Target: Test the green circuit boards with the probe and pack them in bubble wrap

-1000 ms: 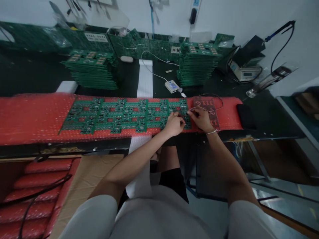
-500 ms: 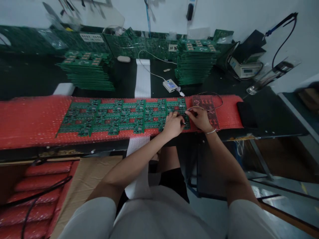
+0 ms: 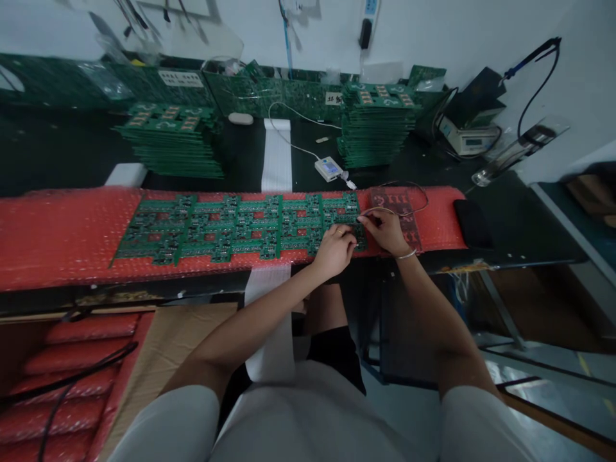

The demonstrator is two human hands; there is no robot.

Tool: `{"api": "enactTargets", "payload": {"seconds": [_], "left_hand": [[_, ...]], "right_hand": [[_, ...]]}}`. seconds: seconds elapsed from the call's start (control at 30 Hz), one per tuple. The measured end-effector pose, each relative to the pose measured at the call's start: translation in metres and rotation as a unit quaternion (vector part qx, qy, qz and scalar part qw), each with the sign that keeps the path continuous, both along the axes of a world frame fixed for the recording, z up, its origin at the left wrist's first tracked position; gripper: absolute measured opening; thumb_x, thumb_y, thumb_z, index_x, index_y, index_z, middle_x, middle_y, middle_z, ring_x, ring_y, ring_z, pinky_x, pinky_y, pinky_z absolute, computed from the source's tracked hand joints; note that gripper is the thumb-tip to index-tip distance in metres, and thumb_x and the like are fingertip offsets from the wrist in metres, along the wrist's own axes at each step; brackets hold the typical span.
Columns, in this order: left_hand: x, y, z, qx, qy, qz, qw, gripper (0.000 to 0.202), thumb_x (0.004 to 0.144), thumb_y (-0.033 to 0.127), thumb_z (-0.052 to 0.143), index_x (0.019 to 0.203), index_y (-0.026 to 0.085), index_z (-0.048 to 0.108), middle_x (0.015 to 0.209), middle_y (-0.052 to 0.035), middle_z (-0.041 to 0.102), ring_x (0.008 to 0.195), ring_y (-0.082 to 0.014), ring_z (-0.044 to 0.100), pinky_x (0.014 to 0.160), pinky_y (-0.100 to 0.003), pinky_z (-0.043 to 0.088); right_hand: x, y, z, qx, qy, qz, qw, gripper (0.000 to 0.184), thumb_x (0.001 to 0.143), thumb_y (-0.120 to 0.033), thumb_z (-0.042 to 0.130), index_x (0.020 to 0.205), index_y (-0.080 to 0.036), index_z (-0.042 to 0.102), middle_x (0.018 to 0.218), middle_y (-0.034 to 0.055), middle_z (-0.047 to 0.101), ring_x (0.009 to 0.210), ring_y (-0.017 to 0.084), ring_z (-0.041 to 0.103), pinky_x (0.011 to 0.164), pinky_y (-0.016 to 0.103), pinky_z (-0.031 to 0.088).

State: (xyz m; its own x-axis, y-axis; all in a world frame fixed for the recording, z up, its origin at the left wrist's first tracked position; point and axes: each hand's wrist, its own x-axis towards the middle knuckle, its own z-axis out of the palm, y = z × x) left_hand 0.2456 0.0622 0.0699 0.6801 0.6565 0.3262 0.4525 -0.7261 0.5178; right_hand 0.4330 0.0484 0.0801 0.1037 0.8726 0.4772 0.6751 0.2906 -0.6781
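1. At centre right of the frame, the right hand (image 3: 384,231) pinches a thin wire lead (image 3: 419,194) between thumb and forefinger, at the right end of the circuit boards (image 3: 216,230); the lead loops off to the right.
2. The left hand (image 3: 337,249), with fingers curled, rests at the same end of the boards; I cannot tell whether it grips anything.
3. The boards run in a flat row across the middle of the frame, green, thin and notched, pierced by rectangular openings and dense with tiny components.
4. Beneath them stretches red bubble wrap (image 3: 62,237), glossy and dimpled; just right of the row, a reddish-looking panel (image 3: 410,226) carries pale bar and curl shapes.
5. A white ribbed strip (image 3: 277,160) passes under the wrap at centre.
6. Above the hands lies a boxy white meter (image 3: 328,169) with a lit screen, its digits too small to read.
7. Layered green board stacks stand at upper left (image 3: 171,141) and upper right (image 3: 375,128).
8. White labels at upper left (image 3: 181,78) and upper centre (image 3: 333,98) bear dark characters, too blurred to read.
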Motion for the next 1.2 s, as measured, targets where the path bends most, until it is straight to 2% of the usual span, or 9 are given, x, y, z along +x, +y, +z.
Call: {"api": "enactTargets", "payload": {"seconds": [0.37,0.47,0.53,0.7,0.83,0.93,1.07,1.13,1.2], "left_hand": [[0.011,0.002,0.019,-0.009,0.116,0.028,0.993,0.012,0.089,0.017,0.059,0.088,0.015,0.071,0.112,-0.0110,0.062,0.110,-0.0298,0.054,0.093,-0.043,0.046],[0.010,0.002,0.020,-0.004,0.127,0.036,0.991,0.010,0.088,0.017,0.062,0.094,0.016,0.070,0.111,-0.0102,0.063,0.108,-0.0291,0.055,0.092,-0.042,0.046],[0.005,0.000,0.017,0.014,0.125,0.019,0.992,0.014,0.091,0.018,0.059,0.101,0.017,0.069,0.113,-0.0096,0.063,0.110,-0.0282,0.056,0.093,-0.042,0.046],[-0.012,-0.005,0.006,0.103,0.138,-0.077,0.982,0.025,0.097,0.023,0.054,0.115,0.017,0.069,0.130,-0.0126,0.061,0.129,-0.0317,0.049,0.103,-0.045,0.044],[-0.010,-0.008,0.004,0.114,0.153,-0.077,0.979,0.023,0.094,0.015,0.056,0.111,0.014,0.071,0.132,-0.0175,0.060,0.131,-0.0328,0.050,0.105,-0.047,0.045],[-0.011,-0.011,0.011,0.091,0.169,-0.087,0.977,0.027,0.091,0.021,0.063,0.116,0.013,0.069,0.138,-0.0200,0.056,0.137,-0.0355,0.046,0.110,-0.052,0.039],[-0.039,-0.017,0.032,0.059,0.155,-0.132,0.977,0.056,0.094,0.037,0.061,0.143,0.014,0.048,0.149,-0.0187,0.047,0.145,-0.0332,0.035,0.120,-0.055,0.022],[-0.065,-0.020,0.044,0.042,0.127,-0.132,0.982,0.051,0.096,0.036,0.056,0.143,0.018,0.047,0.150,-0.0149,0.047,0.144,-0.0294,0.036,0.119,-0.050,0.027],[-0.095,-0.021,0.052,0.022,0.097,-0.099,0.990,0.035,0.098,0.033,0.052,0.131,0.021,0.058,0.142,-0.0107,0.054,0.136,-0.0270,0.046,0.113,-0.046,0.038]], "right_hand": [[-0.001,-0.001,0.002,-0.010,0.004,0.008,1.000,0.031,0.090,-0.052,0.063,0.084,-0.023,0.072,0.090,0.0058,0.074,0.086,0.022,0.068,0.086,0.041,0.054],[0.000,-0.001,0.002,-0.007,0.000,0.007,1.000,0.030,0.090,-0.051,0.062,0.083,-0.023,0.072,0.090,0.0058,0.075,0.087,0.022,0.069,0.086,0.041,0.054],[-0.001,-0.001,0.001,-0.002,0.001,0.005,1.000,0.030,0.090,-0.051,0.062,0.083,-0.023,0.072,0.089,0.0055,0.075,0.086,0.022,0.069,0.085,0.040,0.054],[0.001,0.000,0.001,0.006,0.014,0.003,1.000,0.028,0.090,-0.049,0.063,0.084,-0.023,0.073,0.088,0.0054,0.075,0.085,0.021,0.069,0.084,0.039,0.055],[0.008,0.005,0.011,-0.038,0.023,0.018,0.999,0.029,0.088,-0.050,0.064,0.082,-0.023,0.073,0.091,0.0059,0.076,0.089,0.023,0.070,0.087,0.041,0.055],[0.006,0.010,0.022,-0.076,0.014,0.062,0.995,0.028,0.088,-0.048,0.064,0.085,-0.022,0.073,0.095,0.0062,0.075,0.093,0.023,0.070,0.090,0.043,0.055],[-0.015,0.016,0.023,-0.085,0.001,0.119,0.989,0.024,0.092,-0.042,0.059,0.097,-0.022,0.071,0.101,0.0066,0.074,0.100,0.023,0.069,0.094,0.041,0.054],[-0.027,0.018,0.017,-0.082,-0.017,0.139,0.987,0.023,0.094,-0.039,0.056,0.099,-0.021,0.069,0.103,0.0071,0.074,0.101,0.023,0.069,0.095,0.041,0.054],[-0.035,0.019,0.011,-0.079,-0.037,0.146,0.985,0.022,0.095,-0.038,0.054,0.098,-0.021,0.068,0.103,0.0076,0.073,0.100,0.023,0.069,0.095,0.041,0.054]]}}
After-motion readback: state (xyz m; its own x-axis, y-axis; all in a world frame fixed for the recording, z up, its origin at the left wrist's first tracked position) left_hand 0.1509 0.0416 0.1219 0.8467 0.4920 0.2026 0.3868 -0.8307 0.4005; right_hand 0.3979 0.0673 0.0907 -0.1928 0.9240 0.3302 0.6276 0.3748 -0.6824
